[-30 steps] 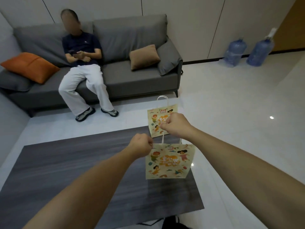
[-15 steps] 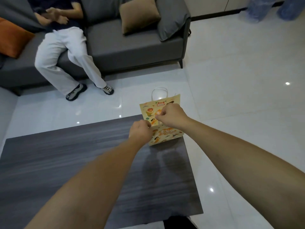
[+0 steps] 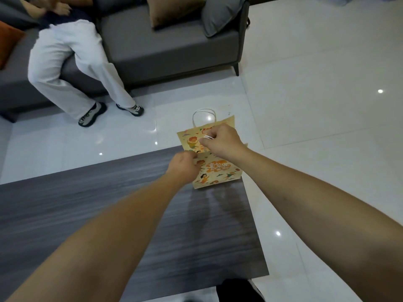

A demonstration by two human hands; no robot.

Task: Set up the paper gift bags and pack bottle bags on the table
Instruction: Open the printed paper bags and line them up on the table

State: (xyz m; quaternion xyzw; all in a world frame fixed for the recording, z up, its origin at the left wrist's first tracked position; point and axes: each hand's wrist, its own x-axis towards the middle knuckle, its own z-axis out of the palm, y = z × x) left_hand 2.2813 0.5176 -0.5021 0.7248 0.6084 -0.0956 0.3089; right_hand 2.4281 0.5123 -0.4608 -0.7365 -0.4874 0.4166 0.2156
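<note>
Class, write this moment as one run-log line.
left hand: grips near printed paper gift bag top edge | right hand: pinches its white handles | second printed bag: behind | dark wood-grain table: corner

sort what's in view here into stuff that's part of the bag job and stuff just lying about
Part of the job:
near gift bag
far gift bag
table
left hand
right hand

Just lying about:
sofa
brown cushion
grey cushion
seated person

Dim, flat indoor light on my feed. Small white ceiling-lamp glints dot the glossy white tiled floor (image 3: 316, 110). Soft double shadow falls toward me on the dark grey wood-grain desk (image 3: 109, 192). Wide-angle bending at edges, forearms stretched. Slight softness overall, grey fabric sofa (image 3: 170, 44) a bit smeared.
</note>
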